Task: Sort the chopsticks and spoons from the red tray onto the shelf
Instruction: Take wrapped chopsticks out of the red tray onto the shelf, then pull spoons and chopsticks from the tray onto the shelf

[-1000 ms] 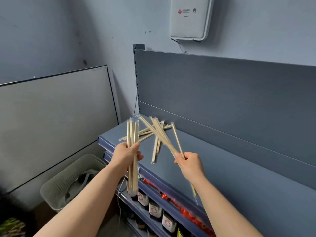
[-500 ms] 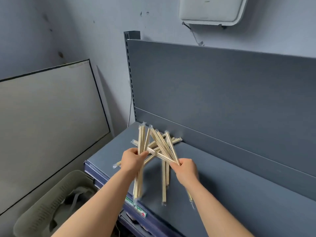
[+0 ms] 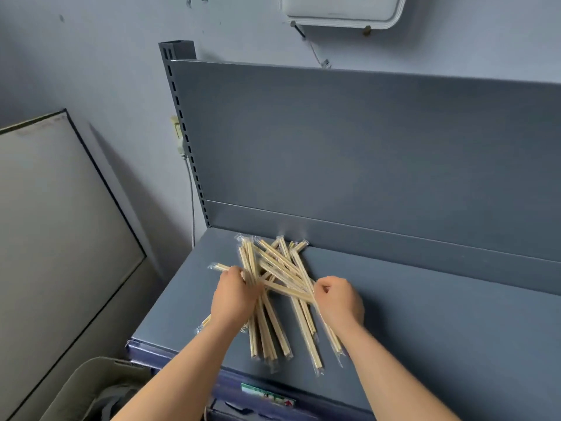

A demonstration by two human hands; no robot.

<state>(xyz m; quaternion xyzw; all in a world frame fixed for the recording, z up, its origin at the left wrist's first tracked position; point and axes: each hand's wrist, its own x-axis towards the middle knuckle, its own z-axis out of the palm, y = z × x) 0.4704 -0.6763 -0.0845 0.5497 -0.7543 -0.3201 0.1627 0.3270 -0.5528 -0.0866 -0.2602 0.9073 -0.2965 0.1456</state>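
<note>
Several pairs of wooden chopsticks [image 3: 277, 275] in clear plastic sleeves lie in a crossed heap on the top of the blue-grey shelf [image 3: 425, 314], near its back panel. My left hand [image 3: 235, 299] grips a bunch of them at the heap's left side, their lower ends reaching toward the shelf's front edge. My right hand [image 3: 338, 300] has its fingers curled round a few chopsticks at the heap's right side. No spoons and no red tray are in view.
The shelf's back panel [image 3: 364, 147] rises behind the heap. A leaning grey board [image 3: 54, 223] stands at the left. A pale plastic basket [image 3: 91, 387] sits on the floor below left. A white box [image 3: 343, 10] hangs on the wall above.
Both hands have come down with their chopsticks from above the shelf onto the heap. The view has tilted downward and moved closer to the shelf.
</note>
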